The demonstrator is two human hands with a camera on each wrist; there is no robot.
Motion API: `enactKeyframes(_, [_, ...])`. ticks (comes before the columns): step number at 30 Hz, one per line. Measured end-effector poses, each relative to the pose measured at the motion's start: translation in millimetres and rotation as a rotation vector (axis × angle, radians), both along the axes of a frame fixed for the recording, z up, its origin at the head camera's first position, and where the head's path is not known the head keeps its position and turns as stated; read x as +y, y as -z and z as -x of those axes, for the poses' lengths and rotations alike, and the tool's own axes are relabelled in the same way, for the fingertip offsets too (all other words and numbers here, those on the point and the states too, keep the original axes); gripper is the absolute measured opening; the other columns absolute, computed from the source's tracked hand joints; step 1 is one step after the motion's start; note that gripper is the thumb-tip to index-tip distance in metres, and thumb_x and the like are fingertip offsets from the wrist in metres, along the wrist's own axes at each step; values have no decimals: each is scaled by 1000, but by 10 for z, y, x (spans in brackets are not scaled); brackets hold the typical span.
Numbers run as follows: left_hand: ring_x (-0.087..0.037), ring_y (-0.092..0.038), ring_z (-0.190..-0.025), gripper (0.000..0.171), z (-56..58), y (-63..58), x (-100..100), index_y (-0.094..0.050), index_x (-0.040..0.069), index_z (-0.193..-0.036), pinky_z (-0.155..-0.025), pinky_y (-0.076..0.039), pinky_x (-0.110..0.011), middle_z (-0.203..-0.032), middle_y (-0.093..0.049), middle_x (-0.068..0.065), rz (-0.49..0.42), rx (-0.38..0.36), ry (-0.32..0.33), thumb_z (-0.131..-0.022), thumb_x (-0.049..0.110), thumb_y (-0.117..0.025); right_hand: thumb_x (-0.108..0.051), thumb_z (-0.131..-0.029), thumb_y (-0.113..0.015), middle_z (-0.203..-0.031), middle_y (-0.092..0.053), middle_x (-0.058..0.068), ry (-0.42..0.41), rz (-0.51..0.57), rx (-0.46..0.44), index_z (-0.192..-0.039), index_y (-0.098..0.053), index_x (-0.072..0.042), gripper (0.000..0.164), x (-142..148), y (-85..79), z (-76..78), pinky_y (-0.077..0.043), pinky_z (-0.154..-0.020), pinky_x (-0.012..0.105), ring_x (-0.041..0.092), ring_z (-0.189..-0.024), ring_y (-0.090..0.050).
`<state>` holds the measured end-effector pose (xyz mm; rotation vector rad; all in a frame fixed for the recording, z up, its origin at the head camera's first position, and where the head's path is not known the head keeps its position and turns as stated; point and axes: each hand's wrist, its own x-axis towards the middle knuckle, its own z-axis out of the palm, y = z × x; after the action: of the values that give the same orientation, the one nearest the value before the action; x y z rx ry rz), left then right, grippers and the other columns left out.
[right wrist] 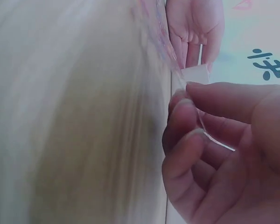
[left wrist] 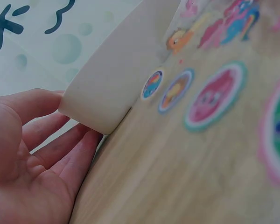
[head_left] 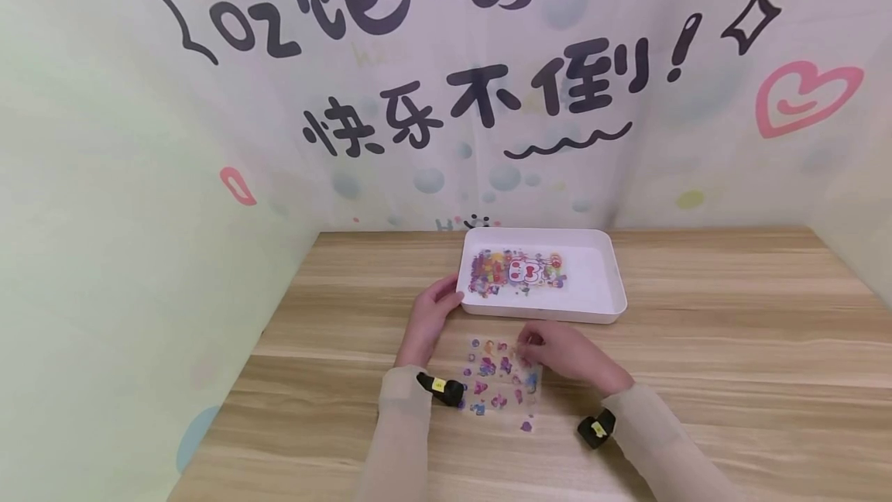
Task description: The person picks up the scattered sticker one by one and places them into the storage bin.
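A clear sheet of colourful cartoon stickers (head_left: pixel 499 401) lies on the table in front of a white tray (head_left: pixel 592 314). My right hand (head_left: pixel 567 351) is over the sheet's far right corner. In the right wrist view, the thumb and curled fingers (right wrist: pixel 182 121) pinch the edge of this transparent sheet. My left hand (head_left: pixel 427 320) holds the tray at its near left corner. Its thumb (left wrist: pixel 42 102) touches the tray's wall, and the other fingers reach under the corner. Round character stickers (left wrist: pixel 217 95) show close by in the left wrist view.
Inside the tray lie more colourful sticker sheets (head_left: pixel 491 269), with a white cartoon face with a red bow (head_left: pixel 527 271) among them. The wood-grain table (head_left: pixel 732 347) meets a printed cloth backdrop (head_left: pixel 669 169) behind the tray. Each wrist wears a black camera band (head_left: pixel 595 431).
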<state>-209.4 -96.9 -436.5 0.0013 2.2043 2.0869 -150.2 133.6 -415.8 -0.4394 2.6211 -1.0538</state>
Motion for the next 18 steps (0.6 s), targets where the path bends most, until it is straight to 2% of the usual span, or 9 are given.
enactKeyframes(5, [-22, -43, -119, 44, -44, -82, 9, -46, 5, -129, -98, -37, -33, -130, -46, -12, -2, 3, 15, -87, 13, -57, -22, -86, -58, -69, -55, -3, -15, 0, -21, -82, -61, -19, 6, 30, -33, 2, -42, -53, 29, 14, -60, -49])
enactKeyframes(12, [-16, -46, -115, 43, 24, 48, 2, -50, 11, -126, -95, -39, -29, -128, -49, -7, 1, 10, -15, -85, 17, -60, -23, -88, -56, -71, -55, -2, -57, 25, -28, -83, -61, -18, 9, 105, -66, 30, -44, -53, 29, 14, -61, -50])
enactKeyframes(18, [-16, -48, -113, 41, 42, 98, 12, -52, 10, -125, -95, -39, -30, -125, -52, -7, 11, 37, -38, -85, 16, -60, -26, -89, -54, -67, -54, -2, -103, 29, -24, -83, -60, -18, 12, 241, -53, 85, -42, -50, 27, 13, -56, -48])
